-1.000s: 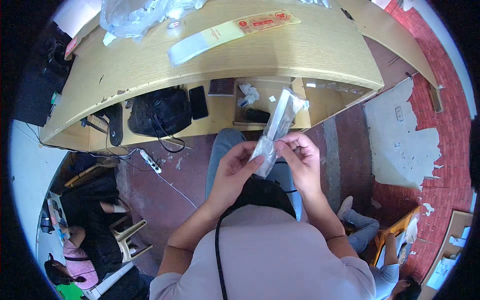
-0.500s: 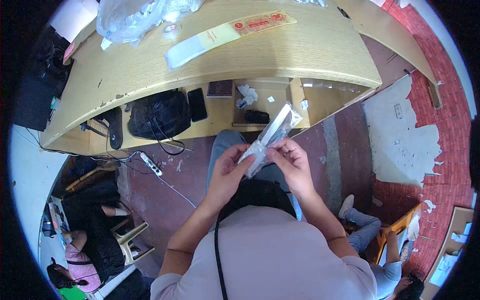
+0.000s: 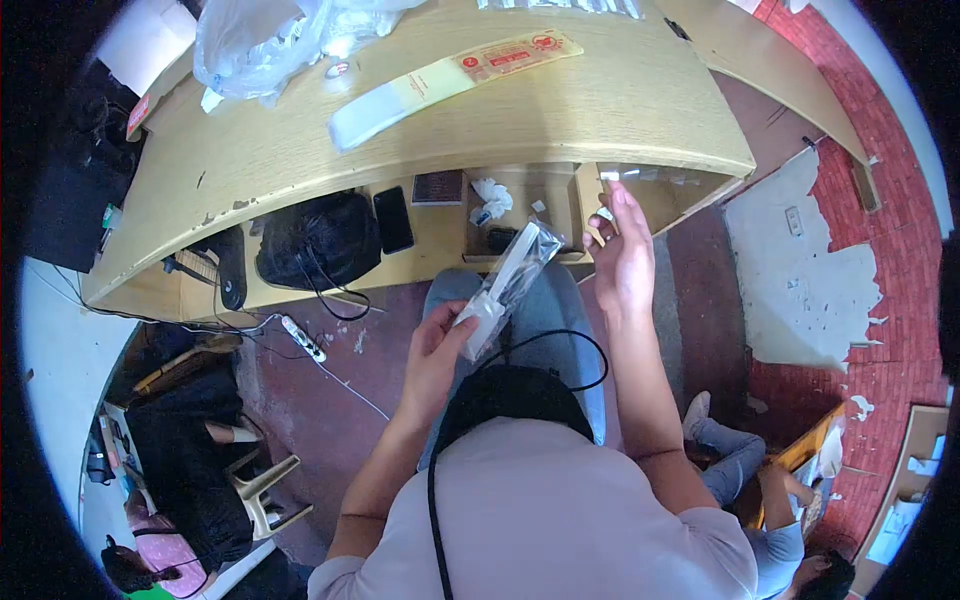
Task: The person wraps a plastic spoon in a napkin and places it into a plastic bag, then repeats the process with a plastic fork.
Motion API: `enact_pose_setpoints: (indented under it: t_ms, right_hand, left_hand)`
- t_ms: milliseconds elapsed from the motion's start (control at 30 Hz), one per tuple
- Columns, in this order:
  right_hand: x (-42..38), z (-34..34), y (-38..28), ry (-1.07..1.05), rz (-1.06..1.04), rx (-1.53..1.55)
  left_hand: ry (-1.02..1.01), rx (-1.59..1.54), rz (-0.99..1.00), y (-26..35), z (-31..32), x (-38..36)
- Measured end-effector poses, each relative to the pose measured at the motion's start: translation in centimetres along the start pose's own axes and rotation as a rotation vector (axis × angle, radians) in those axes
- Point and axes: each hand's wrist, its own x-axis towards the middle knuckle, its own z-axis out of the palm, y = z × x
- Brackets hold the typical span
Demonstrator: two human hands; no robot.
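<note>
My left hand is closed on the lower end of a clear plastic packet, which has a long white item inside and slants up to the right above my lap. My right hand is off the packet, raised at the right end of the shelf under the desk top. Its fingers are apart, and a small white scrap shows by the fingertips, near the edge of an open cardboard box.
On the desk top lie a long printed sleeve and a plastic bag. The shelf below holds a black bag, a phone and crumpled tissue. A power strip lies on the floor. Two people sit nearby.
My right hand has let go of the packet and moved up and right to the box's edge. My left hand keeps the packet, now slightly lower and further left.
</note>
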Motion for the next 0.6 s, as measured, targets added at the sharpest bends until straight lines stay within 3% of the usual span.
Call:
enact_pose_setpoints:
  t_ms: [600]
  right_hand:
    - [-0.1, 2.4, 0.2, 0.093, -0.076, 0.246]
  left_hand:
    - [-0.008, -0.007, 0.019, -0.5, -1.0, -0.1]
